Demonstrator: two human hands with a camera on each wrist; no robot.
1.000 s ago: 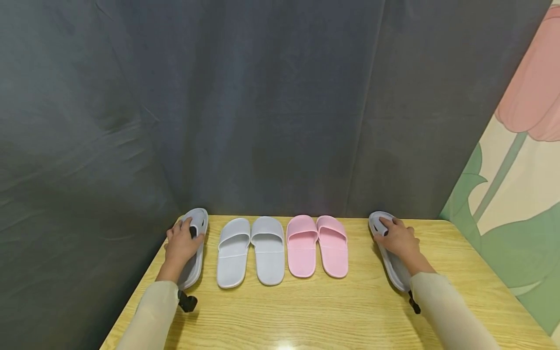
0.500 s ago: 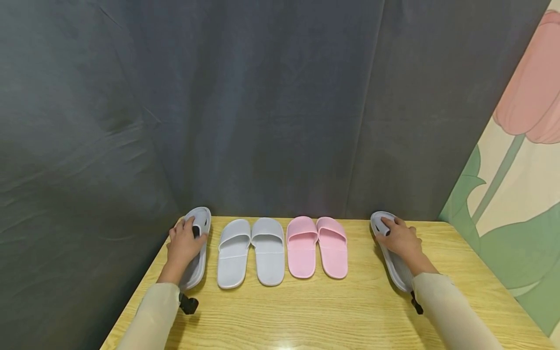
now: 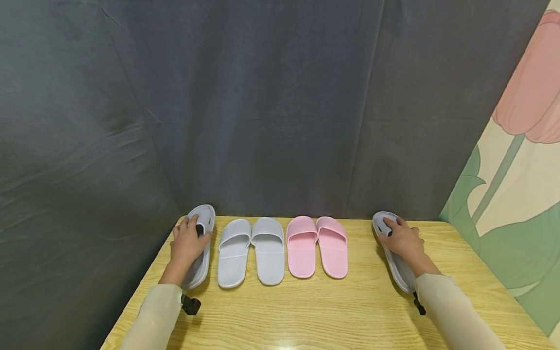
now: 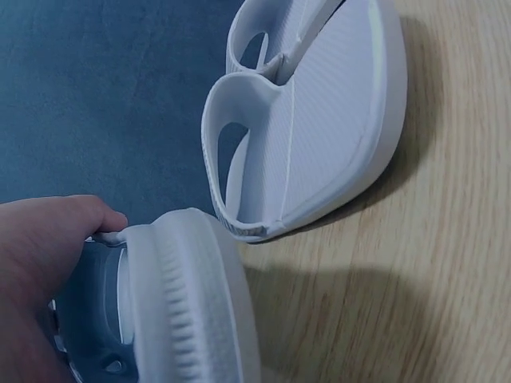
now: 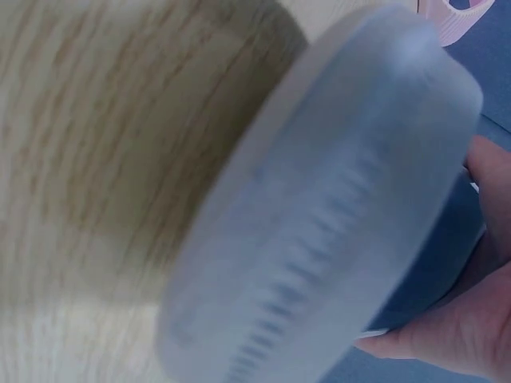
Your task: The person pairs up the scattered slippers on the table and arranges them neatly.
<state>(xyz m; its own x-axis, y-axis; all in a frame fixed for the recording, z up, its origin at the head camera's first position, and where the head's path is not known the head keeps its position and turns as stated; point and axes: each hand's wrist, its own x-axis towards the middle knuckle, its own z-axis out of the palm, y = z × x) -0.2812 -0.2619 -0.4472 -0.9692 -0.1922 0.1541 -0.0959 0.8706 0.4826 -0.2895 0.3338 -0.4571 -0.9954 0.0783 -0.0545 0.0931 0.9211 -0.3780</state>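
- Both hands are busy: the left hand (image 3: 187, 244) is wrapped over the toe end of a grey slipper (image 3: 200, 248) at the left edge of the surface (image 3: 306, 311), fingers curled around its strap, so it's gripping, not just resting.
- Left wrist view shows that slipper tipped up on its side, thumb (image 4: 72, 231) hooked at the strap edge, ribbed sole rim facing the camera.
- Right hand (image 3: 403, 239) does the mirror thing on the second grey slipper (image 3: 393, 257) far over on the right, fingers curled over the toe part, slipper tilted on its edge too.
- Right wrist view is blurry, but you can make out the sole close up with fingertips (image 5: 447, 335) behind it.
- Both forearms, in pale sleeves, reach forward from the near edge, wrists roughly straight, well apart from each other.
- Between the hands: a light grey pair (image 3: 251, 250) lying flat, just beside the left slipper, then a pink pair (image 3: 317, 245), toes pointing at the dark curtain (image 3: 262, 107).
- Flower-print wall (image 3: 520, 160) on the right.
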